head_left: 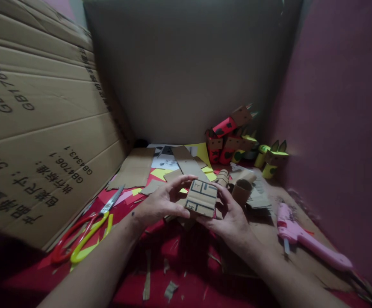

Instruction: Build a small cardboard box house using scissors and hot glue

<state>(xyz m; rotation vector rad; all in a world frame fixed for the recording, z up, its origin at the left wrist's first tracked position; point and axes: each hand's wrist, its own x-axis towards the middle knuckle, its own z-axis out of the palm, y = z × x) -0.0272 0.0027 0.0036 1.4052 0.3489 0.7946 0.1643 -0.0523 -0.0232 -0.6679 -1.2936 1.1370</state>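
A small squarish cardboard piece (201,198) with black printed lines is held up over the red-covered table. My right hand (232,216) grips its right side, fingers at the upper edge and thumb along the lower one. At the left edge, my left hand (160,203) has its thumb against the piece and its index finger arched above the upper corner; its other fingers are hidden. Just beyond the right hand lie a ribbed cardboard roll (222,177) and an upright cardboard tube (241,191).
Scissors (91,231) with red and yellow handles lie at left, beside a large cardboard box (45,119). A pink glue gun (311,244) rests on cardboard at right. Red and yellow animal figures (226,143) stand at the back. Scraps (170,290) litter the red cloth (125,282).
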